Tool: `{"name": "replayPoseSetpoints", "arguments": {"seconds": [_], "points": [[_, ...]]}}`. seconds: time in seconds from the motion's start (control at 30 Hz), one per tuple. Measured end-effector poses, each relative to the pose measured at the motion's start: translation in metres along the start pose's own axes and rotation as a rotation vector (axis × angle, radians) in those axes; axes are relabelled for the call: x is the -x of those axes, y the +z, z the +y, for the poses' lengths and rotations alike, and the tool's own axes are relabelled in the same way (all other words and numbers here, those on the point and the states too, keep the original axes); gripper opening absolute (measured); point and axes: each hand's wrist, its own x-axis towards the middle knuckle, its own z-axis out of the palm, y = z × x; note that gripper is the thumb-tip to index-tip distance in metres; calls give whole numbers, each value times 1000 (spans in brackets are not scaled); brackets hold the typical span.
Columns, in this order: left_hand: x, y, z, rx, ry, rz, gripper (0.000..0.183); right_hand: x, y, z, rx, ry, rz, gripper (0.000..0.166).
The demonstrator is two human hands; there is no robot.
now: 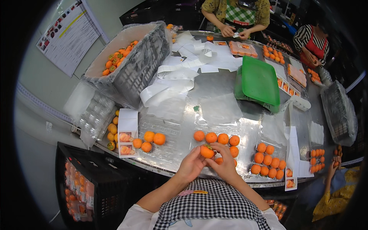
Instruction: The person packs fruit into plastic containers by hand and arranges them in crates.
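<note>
Both my hands hold one orange persimmon (207, 151) with a green calyx, just above the near edge of the metal table. My left hand (189, 164) cups it from the left, and my right hand (225, 163) has its fingers on the right side. Beneath and beyond them lies a clear plastic tray (198, 148) with rows of persimmons (223, 139), partly hidden by my hands. To the left, another clear tray (169, 146) carries several persimmons (149, 136) at its left end. A fuller tray of persimmons (267, 160) sits to the right.
A plastic-lined crate (138, 72) of persimmons stands back left, near loose label strips (175, 77). A green basin (260, 80) is at centre right. Printed stickers (128, 135) lie front left. Below, a black crate (106, 184) holds packed fruit. Co-workers (238, 17) stand around the table.
</note>
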Motion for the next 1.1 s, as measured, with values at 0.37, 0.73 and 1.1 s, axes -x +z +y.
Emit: {"name": "replayPoseSetpoints", "arguments": {"seconds": [0.37, 0.73, 1.1], "points": [[10, -6, 1, -104, 113, 44, 36, 1, 6, -1, -116, 93, -47, 36], [39, 3, 11, -1171, 519, 251, 33, 5, 8, 25, -1273, 944, -375, 39], [47, -16, 7, -1556, 415, 288, 53, 10, 25, 7, -706, 821, -434, 35]]}}
